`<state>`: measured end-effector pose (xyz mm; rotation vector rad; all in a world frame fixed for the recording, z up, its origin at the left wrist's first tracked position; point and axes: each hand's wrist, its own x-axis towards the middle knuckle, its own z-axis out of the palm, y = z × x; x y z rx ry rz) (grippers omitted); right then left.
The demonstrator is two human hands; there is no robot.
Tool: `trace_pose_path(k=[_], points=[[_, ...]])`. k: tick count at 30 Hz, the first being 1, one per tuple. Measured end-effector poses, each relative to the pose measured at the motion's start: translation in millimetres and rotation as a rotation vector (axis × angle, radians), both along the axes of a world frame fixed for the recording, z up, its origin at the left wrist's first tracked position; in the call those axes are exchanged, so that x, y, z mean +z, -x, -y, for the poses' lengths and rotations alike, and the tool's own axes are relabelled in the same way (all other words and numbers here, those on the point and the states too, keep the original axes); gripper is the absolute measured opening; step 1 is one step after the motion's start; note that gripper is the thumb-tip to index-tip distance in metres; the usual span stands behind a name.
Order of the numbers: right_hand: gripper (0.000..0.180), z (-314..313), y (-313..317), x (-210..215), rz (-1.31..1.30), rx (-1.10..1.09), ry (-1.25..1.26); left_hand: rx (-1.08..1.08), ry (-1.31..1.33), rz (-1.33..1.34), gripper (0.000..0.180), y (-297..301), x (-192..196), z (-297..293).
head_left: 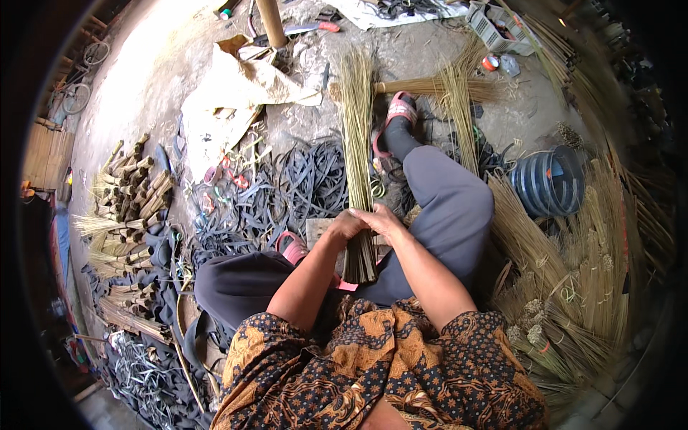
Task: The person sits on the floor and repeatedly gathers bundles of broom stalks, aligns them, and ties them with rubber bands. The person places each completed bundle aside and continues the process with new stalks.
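Both my hands are wrapped round one bundle of thin palm-rib sticks (356, 129) between my knees. My left hand (347, 224) grips it from the left and my right hand (382, 221) from the right, close together near the thick, dark cut ends. Those ends point toward my lap, and the pale thin tips fan out away from me. Under my hands a small wooden block (319, 228) is partly hidden. Beyond my right foot, a finished-looking stick broom (423, 87) lies sideways, with another loose stick bundle (461, 107) across it.
Black rubber strips (308, 183) lie heaped left of the bundle. Short bound broom heads (136, 186) are piled at the far left. A pale sack (229, 93) and a red-handled knife (308, 29) lie ahead. On the right stand a blue-grey bucket (548, 183) and many stick bundles (559, 279).
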<state>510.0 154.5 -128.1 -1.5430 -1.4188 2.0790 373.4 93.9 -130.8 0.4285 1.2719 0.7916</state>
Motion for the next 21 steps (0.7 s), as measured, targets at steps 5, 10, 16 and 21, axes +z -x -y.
trace_pose_path(k=[5, 10, 16, 21], points=[[0.026, -4, -5, 5, -0.010, -0.125, 0.125, 0.106, 0.099, 0.188, 0.037, 12, 19, 4], [0.025, -1, -4, 14, -0.252, -0.251, 0.200, 0.118, 0.147, 0.194, 0.039, 15, 31, 1], [0.034, -2, -5, 20, -0.294, -0.303, 0.308, 0.122, 0.122, 0.190, 0.035, 17, 34, 1], [0.036, -3, -7, 18, -0.179, -0.281, 0.207, 0.100, 0.147, 0.188, 0.032, 19, 32, 0]])
